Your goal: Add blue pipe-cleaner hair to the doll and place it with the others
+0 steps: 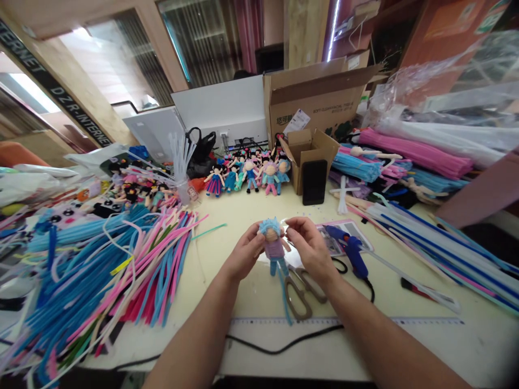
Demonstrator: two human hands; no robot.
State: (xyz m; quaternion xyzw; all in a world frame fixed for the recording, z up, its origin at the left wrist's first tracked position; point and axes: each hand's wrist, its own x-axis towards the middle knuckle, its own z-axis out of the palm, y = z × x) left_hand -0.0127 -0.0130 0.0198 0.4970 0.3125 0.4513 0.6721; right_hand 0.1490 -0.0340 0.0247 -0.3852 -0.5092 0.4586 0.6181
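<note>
We hold the doll (pixel 274 254) upright between our two hands, its blue hair level with our fingertips and its blue legs hanging below them; our left hand (pixel 244 253) has its thumb and fingers pinched on the doll's side, by the head; our right hand (pixel 311 246) has its fingers bent and narrow at the opposite side of the head, though we cannot tell whether they grip anything there. Just below our fingers lie the scissors (pixel 298 297), handles towards us, with a thin blue strip (pixel 286 305) beside them; to the right of our right fingers rests the glue gun (pixel 352 253), partly over a card (pixel 363 231); nearer us than our fingers run the ruler (pixel 430 321) and a black cable (pixel 279 351). Beyond our fingertips stand more dolls (pixel 251 175), with a phone (pixel 314 183) upright to their right against a small box (pixel 300 159); well left of our left fingers spread the coloured stems (pixel 117 259).
</note>
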